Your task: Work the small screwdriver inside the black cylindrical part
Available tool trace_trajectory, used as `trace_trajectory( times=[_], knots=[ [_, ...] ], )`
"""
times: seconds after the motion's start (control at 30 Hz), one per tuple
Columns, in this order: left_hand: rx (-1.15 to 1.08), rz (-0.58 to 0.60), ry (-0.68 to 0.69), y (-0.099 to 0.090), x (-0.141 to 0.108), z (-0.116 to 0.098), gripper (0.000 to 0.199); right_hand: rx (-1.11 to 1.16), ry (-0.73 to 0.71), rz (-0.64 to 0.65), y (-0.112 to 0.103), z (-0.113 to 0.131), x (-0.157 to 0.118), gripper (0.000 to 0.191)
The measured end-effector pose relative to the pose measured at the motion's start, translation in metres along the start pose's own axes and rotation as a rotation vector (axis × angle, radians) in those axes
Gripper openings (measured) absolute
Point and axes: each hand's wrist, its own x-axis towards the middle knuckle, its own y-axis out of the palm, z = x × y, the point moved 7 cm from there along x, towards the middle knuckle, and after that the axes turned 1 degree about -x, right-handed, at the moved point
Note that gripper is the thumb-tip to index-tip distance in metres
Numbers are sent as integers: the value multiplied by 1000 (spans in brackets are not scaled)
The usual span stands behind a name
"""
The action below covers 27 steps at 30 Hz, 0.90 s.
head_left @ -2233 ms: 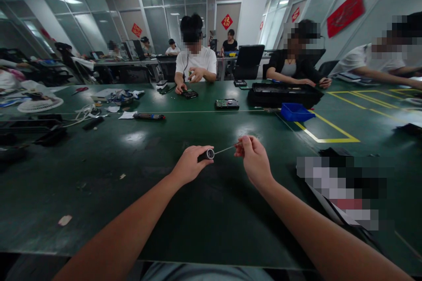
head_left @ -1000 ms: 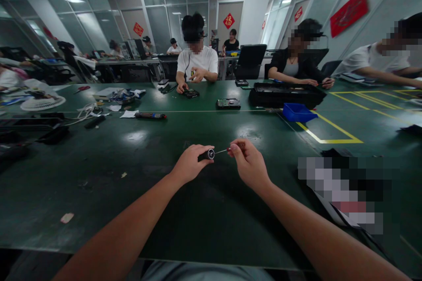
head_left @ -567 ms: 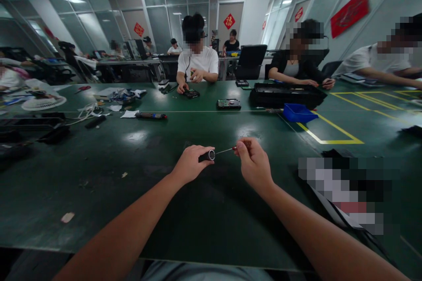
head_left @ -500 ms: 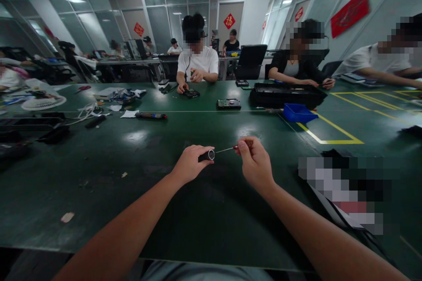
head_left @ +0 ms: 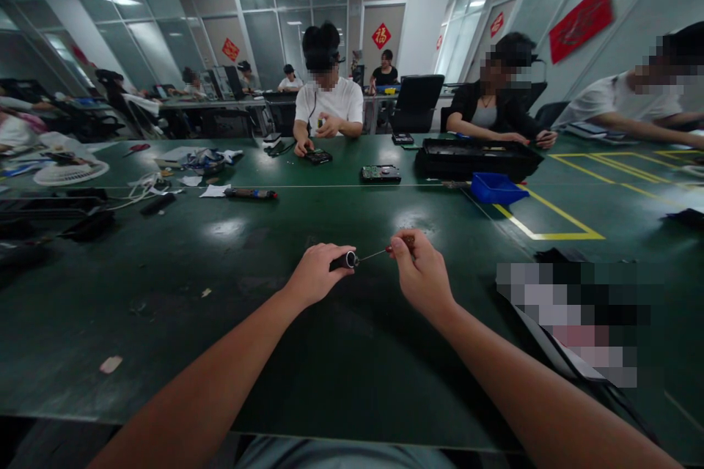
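Observation:
My left hand (head_left: 317,275) is wrapped round a dark cylinder (head_left: 345,260) whose round end, with a pale ring, faces right. A small piece (head_left: 357,261) shows at that end; it is too small to make out. My right hand (head_left: 422,269) grips the reddish handle of a screwdriver (head_left: 374,255). Its thin shaft points left, and the tip is at or very near the cylinder's ringed end. Both hands are above the green table (head_left: 352,366).
A pen-like tool (head_left: 250,193), a circuit-board drive (head_left: 380,174), a black tray (head_left: 478,160) and a blue bin (head_left: 498,189) lie beyond my hands. Papers and a dark case are at the right. Several people sit around.
The screwdriver has moved slightly left and down, its tip now nearer the cylinder's end. A small piece now shows at that end. My left hand has barely moved.

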Motion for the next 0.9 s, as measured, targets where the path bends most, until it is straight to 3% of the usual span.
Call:
trace_trajectory(
  times=[0.17, 0.37, 0.53, 0.7, 0.8, 0.9],
  knots=[
    [-12, -16, -28, -2, 1, -1, 37, -12, 19, -8, 1, -5, 1, 17],
    [-178, -149, -73, -13, 0, -2, 32, -3, 28, -9, 1, -6, 1, 18],
    [-557, -205, -202, -9, 1, 13, 44, -12, 44, 4, 1, -7, 2, 21],
    [-834, -179, -263, -13, 2, 6, 29, -8, 52, 2, 1, -7, 2, 20],
    [-762, -79, -281, -18, 1, -4, 35, -1, 51, 4, 1, -7, 3, 20],
    [-507, 29, -262, -20, 0, -14, 36, -2, 60, 3, 1, -8, 3, 20]
  ],
)
